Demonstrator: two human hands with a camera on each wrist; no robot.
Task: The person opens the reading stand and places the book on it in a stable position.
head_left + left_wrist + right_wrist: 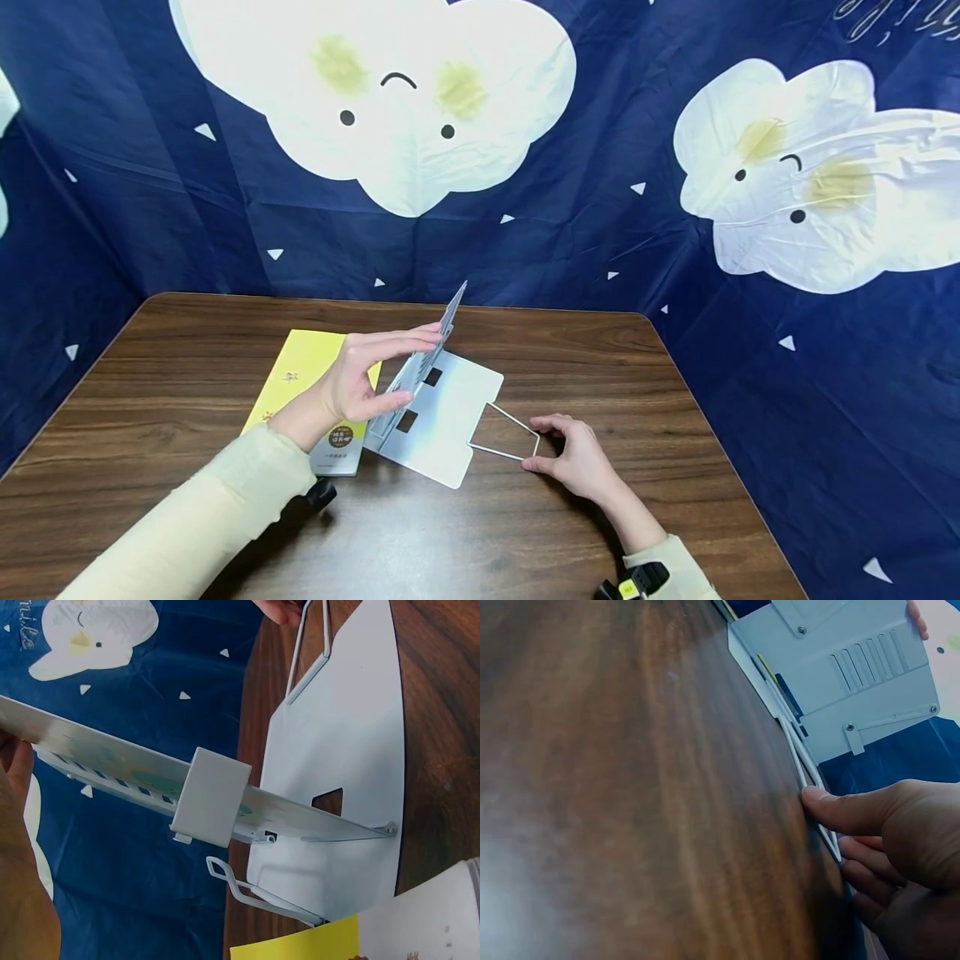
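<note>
A light grey metal book stand [450, 425] lies with its flat base on the table and its slotted back panel [870, 664] raised at a steep tilt. My left hand [360, 375] holds that panel by its edges, thumb low and fingers near the top. From the base's right side a wire loop [506, 452] reaches out over the wood. Thumb and fingers of my right hand [573, 454] pinch the loop's far end from both sides. Seen from the left wrist, a small ledge [211, 796] and a bent wire clip [247, 892] belong to the stand.
A yellow book [300, 367] lies left of the stand, partly under my left forearm. The wooden table [637, 375] has a rounded far edge, with a blue cloud-print cloth [600, 250] hanging behind it.
</note>
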